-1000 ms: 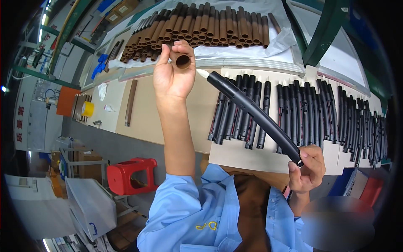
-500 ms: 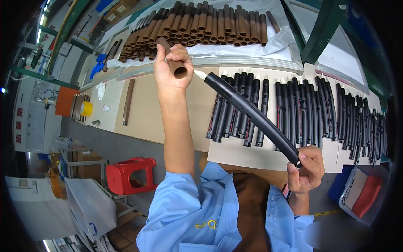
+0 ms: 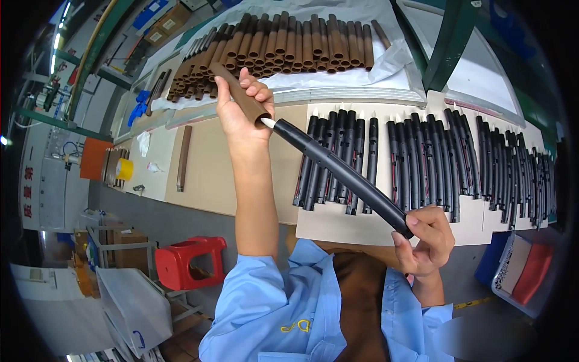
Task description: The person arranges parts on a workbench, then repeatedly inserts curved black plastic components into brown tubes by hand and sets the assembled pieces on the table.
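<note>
My left hand (image 3: 244,114) is closed around a brown tube (image 3: 236,90), its open end tilted down to the right. My right hand (image 3: 427,238) pinches the lower end of a long black candle-like stick (image 3: 341,172) between thumb and fingers. The stick slants up to the left. Its white flame-shaped tip (image 3: 268,122) is at the tube's mouth; I cannot tell how far it is inside. Beneath the held stick, similar black sticks (image 3: 344,157) with white tips lie in rows on cardboard.
Brown tubes (image 3: 301,51) are piled on white sheeting at the back. A single brown tube (image 3: 184,158) lies on the left of the table, with a yellow tape roll (image 3: 124,169) farther left. A green post (image 3: 449,48) stands behind; a red stool (image 3: 187,263) is below.
The black stick has moved up and left with my right hand, bringing its white tip to the tube's mouth. My left hand has tilted the tube toward the stick.
</note>
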`<action>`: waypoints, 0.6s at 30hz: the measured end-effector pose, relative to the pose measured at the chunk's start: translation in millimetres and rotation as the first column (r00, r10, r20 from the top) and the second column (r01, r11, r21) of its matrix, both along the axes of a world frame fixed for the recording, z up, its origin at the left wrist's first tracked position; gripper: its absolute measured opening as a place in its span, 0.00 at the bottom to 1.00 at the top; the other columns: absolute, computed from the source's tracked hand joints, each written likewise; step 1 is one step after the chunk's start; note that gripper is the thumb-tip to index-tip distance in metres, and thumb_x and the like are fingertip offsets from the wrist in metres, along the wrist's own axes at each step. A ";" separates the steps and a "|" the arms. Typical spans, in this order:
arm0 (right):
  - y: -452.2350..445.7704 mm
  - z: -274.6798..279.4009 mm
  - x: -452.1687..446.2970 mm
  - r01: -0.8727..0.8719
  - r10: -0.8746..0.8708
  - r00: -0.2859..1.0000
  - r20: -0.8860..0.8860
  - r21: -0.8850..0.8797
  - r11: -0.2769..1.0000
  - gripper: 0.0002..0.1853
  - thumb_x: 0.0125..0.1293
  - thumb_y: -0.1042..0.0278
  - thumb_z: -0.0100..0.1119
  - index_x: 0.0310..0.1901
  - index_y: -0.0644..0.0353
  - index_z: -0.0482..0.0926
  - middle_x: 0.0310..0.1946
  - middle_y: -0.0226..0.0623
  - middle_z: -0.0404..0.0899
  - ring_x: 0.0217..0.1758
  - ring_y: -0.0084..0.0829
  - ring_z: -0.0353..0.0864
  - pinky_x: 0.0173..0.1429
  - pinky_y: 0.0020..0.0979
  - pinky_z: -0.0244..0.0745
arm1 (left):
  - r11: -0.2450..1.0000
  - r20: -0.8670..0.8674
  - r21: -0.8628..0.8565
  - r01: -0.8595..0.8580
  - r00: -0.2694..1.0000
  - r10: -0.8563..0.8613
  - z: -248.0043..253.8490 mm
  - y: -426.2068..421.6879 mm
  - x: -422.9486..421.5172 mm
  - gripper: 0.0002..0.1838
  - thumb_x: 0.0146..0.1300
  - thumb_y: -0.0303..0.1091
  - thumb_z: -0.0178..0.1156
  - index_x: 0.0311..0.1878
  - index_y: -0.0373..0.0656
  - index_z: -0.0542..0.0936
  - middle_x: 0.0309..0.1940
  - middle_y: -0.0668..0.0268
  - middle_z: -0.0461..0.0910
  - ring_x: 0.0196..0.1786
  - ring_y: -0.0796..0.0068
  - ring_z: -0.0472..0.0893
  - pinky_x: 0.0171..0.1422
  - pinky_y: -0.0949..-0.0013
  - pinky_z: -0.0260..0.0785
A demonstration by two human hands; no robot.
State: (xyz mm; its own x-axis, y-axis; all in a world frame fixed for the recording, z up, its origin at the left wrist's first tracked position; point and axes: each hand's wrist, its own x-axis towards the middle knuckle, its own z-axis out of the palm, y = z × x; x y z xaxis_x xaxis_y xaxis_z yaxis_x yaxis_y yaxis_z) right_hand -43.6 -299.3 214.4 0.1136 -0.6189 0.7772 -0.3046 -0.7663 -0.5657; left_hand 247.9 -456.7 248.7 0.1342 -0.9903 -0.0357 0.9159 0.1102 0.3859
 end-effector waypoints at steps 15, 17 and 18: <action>7.4 -91.7 52.0 -0.310 -0.094 0.762 0.640 0.489 0.815 0.16 0.55 0.84 0.64 0.46 0.66 0.75 0.47 0.47 0.74 0.42 0.28 0.78 0.41 0.24 0.77 | 0.924 0.486 -0.344 -0.166 0.810 0.327 30.7 40.3 -76.1 0.18 0.72 0.49 0.45 0.45 0.42 0.69 0.24 0.68 0.67 0.22 0.78 0.69 0.26 0.74 0.65; 6.2 -95.4 65.9 -0.384 -0.062 0.694 0.717 0.441 0.811 0.17 0.58 0.84 0.62 0.49 0.65 0.74 0.50 0.47 0.72 0.39 0.26 0.78 0.38 0.24 0.77 | 0.921 0.572 -0.387 -0.054 0.769 0.285 32.3 54.1 -94.5 0.17 0.72 0.47 0.46 0.45 0.40 0.69 0.24 0.66 0.68 0.23 0.76 0.70 0.27 0.73 0.66; 5.8 -91.4 70.8 -0.380 -0.067 0.683 0.728 0.432 0.818 0.17 0.58 0.83 0.62 0.49 0.65 0.73 0.50 0.47 0.72 0.38 0.26 0.78 0.38 0.23 0.77 | 0.920 0.607 -0.392 0.009 0.754 0.251 31.3 61.6 -103.1 0.17 0.72 0.46 0.47 0.45 0.39 0.69 0.24 0.66 0.69 0.23 0.75 0.70 0.28 0.73 0.67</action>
